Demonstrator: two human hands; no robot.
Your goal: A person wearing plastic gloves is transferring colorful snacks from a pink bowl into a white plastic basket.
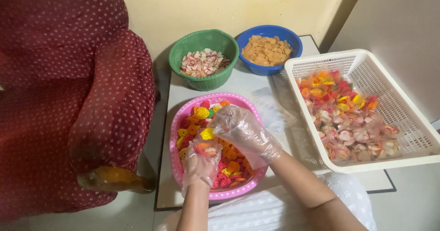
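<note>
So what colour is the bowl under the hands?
Pink bowl with white dots, head view.

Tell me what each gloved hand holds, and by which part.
Right hand pinches a yellow cracker at its edge; left hand cups orange crackers in its palm.

We see a round pink basin [177, 131] sitting low on the pale table, filled with small lattice-patterned crackers [229, 161] in red, orange, yellow and green. One yellow cracker [207, 133] sits raised above the heap, pinched at the basin's middle, tilted slightly.
</note>
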